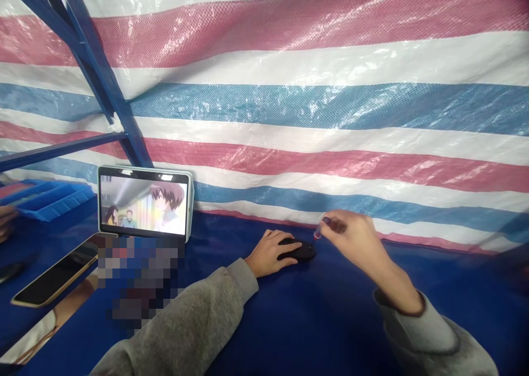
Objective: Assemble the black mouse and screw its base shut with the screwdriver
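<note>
My left hand rests over a black computer mouse, its fingers gripping it against the blue tabletop. The mouse's uncovered end points right; its underside or top cannot be told apart clearly. In my right hand is a small screwdriver with a clear, reddish handle, pinched between thumb and fingers. It tilts down towards the exposed end of the mouse, where its tip seems to meet the surface; the contact is too small to make out.
A tablet playing a cartoon stands against the striped sheet. Left of it lie a phone and blue trays. Another person's hand is at the left edge. A blue metal frame rises behind.
</note>
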Tool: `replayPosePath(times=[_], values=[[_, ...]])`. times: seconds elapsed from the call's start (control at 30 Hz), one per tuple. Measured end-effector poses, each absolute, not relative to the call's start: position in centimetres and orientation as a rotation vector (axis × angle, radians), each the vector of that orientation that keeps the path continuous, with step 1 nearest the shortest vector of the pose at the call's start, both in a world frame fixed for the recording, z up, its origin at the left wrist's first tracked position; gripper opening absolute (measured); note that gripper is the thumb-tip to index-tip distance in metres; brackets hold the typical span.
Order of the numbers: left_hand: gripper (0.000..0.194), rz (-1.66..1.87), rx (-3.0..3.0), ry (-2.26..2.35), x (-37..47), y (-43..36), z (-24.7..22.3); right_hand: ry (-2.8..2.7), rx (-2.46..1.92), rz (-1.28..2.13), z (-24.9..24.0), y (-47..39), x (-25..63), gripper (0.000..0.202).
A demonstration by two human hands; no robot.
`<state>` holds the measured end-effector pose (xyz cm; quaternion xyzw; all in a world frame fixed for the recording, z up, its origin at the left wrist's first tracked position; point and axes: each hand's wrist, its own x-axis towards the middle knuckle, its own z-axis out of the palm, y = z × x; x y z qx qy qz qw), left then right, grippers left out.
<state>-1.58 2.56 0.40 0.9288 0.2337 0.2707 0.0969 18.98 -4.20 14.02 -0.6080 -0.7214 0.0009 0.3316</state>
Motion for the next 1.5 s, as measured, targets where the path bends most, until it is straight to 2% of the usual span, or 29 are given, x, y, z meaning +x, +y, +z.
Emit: replayPosePath(times=[0.93, 1.17, 1.5], values=[[0.044, 0.815, 2.759, 0.687, -1.6, 2.5, 0.4, -1.931, -1.655, 0.036, 13.8, -3.9, 19.0, 0.021], [0.043, 0.873, 2.740, 0.670, -1.5, 2.7, 0.0, -1.981, -1.709, -0.007, 13.4, -3.9, 18.9, 0.009], [0.042, 0.891, 2.774, 0.616, -1.4, 2.7, 0.0, -2.056, -1.731, -0.088, 12.3, -3.6, 18.6, 0.027]])
